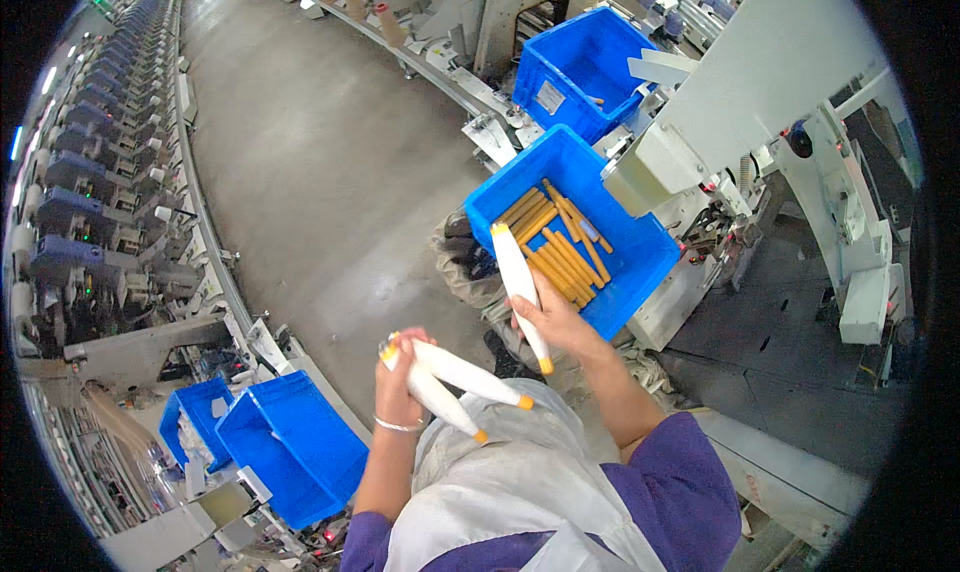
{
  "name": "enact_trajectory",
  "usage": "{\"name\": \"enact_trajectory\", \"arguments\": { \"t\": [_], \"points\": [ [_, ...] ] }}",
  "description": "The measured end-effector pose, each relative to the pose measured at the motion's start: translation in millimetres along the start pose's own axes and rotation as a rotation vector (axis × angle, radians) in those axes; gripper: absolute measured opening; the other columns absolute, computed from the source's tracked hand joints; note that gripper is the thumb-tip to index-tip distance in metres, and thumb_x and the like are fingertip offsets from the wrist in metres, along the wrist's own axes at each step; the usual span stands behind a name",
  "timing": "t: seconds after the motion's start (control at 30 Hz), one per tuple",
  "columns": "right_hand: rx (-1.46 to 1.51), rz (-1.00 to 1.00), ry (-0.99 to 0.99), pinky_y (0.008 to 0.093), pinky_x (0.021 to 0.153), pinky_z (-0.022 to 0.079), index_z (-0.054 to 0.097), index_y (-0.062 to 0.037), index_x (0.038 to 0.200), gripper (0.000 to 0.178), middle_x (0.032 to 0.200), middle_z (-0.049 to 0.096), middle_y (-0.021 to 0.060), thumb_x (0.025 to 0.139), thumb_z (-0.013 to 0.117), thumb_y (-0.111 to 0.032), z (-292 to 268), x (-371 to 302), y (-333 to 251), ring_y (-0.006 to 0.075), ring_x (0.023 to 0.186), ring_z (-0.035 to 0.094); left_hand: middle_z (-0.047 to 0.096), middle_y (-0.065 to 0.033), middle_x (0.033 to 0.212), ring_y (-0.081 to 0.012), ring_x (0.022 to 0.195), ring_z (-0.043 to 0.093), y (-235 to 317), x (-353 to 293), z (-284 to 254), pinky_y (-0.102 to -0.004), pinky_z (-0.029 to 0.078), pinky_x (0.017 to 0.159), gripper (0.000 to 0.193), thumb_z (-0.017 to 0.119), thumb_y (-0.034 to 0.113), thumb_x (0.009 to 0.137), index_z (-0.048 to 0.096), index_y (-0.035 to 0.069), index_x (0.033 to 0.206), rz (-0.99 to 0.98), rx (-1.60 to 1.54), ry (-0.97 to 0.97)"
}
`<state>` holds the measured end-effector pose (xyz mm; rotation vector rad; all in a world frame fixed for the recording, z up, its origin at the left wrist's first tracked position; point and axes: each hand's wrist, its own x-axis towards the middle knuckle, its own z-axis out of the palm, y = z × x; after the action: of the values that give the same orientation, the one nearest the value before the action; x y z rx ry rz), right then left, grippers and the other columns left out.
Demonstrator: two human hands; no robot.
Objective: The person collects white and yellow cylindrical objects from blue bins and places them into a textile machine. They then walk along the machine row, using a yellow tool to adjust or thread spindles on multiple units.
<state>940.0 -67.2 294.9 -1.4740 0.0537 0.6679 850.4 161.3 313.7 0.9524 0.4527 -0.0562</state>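
My left hand (pixel 398 382) is closed around the upper ends of two white yarn bobbins (pixel 438 396), whose yellow-orange tips point down toward my apron. In my right hand (pixel 553 320) is a single white yarn bobbin (pixel 518 284), gripped near its middle and tilted, with a yellow tip showing at each end. That bobbin overlaps the near left part of a blue crate (pixel 640 247). Several bare yellow-brown bobbin tubes (pixel 572 262) lie inside the crate, some in rows and some crossed on top.
Another blue crate (pixel 545 67) stands beyond the first. At lower left are an open blue bin (pixel 290 442) and a smaller blue bin (pixel 185 422) with white items. A long spinning machine (pixel 90 172) lines the left of the aisle floor (pixel 300 142); white machine parts (pixel 770 82) jut in at right.
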Motion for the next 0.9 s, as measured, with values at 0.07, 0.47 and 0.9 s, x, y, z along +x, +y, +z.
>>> {"name": "enact_trajectory", "arguments": {
  "t": [0.07, 0.47, 0.9],
  "points": [
    [-0.288, -0.307, -0.129, 0.0359, 0.096, 0.046, 0.023, 0.0037, 0.143, 0.062, 0.126, 0.050, 0.0193, 0.095, 0.054, -0.018, 38, -13, -8, 0.0265, 0.114, 0.053, 0.062, -0.0073, 0.103, -0.0183, 0.096, 0.060, 11, -4, -35, -0.0355, 0.050, 0.085, 0.039, 0.060, 0.031, 0.093, 0.056, 0.002, 0.118, -0.139, -0.114, -0.119],
    [-0.030, 0.124, -0.118, 0.0208, 0.045, 0.027, 0.059, -0.0113, 0.085, 0.017, 0.066, 0.045, -0.0097, 0.096, 0.054, -0.023, 112, -102, 69, 0.0017, 0.054, 0.038, 0.056, -0.0096, 0.119, -0.0257, 0.114, 0.053, 110, -74, -228, -0.0431, 0.044, 0.100, 0.053, 0.059, 0.037, 0.093, 0.043, 0.007, 0.133, 0.124, -0.370, -0.008],
    [-0.200, -0.034, -0.485, 0.0280, 0.069, 0.049, 0.055, 0.0010, 0.113, 0.033, 0.094, 0.064, 0.0065, 0.092, 0.060, -0.024, 281, -77, 28, 0.0137, 0.078, 0.061, 0.057, -0.0086, 0.116, -0.0243, 0.109, 0.056, 148, -113, -229, -0.0403, 0.046, 0.096, 0.056, 0.066, 0.036, 0.088, 0.043, 0.008, 0.131, 0.381, -0.275, -0.168]
  ]
}}
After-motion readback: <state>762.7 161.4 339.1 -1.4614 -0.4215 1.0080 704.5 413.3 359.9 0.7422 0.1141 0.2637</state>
